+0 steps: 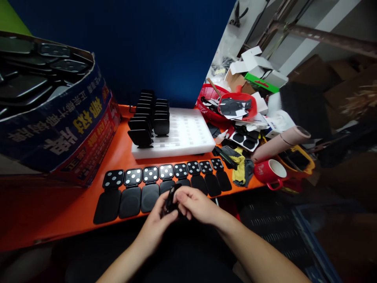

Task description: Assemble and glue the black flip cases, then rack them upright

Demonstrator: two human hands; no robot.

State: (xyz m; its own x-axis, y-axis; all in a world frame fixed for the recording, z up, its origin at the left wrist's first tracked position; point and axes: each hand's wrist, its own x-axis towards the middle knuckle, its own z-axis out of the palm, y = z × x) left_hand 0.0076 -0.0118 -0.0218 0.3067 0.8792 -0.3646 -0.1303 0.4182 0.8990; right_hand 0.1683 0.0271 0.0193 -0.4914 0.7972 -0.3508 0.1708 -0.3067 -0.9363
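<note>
Left hand (pixel 157 223) holds a black piece (pixel 170 199) between thumb and fingers; right hand (pixel 198 202) is curled beside it, grip unclear.

Orange table (pixel 70 214), dark blue panel (pixel 129 47) behind, brownish pipe (pixel 330 38) upper right

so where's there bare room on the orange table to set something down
The orange tabletop is bare at the front left, between the printed carton and the black pads; a narrower strip lies between carton and white foam tray. The right end is crowded: red mug, yellow-and-grey cloth, red basket.
</note>
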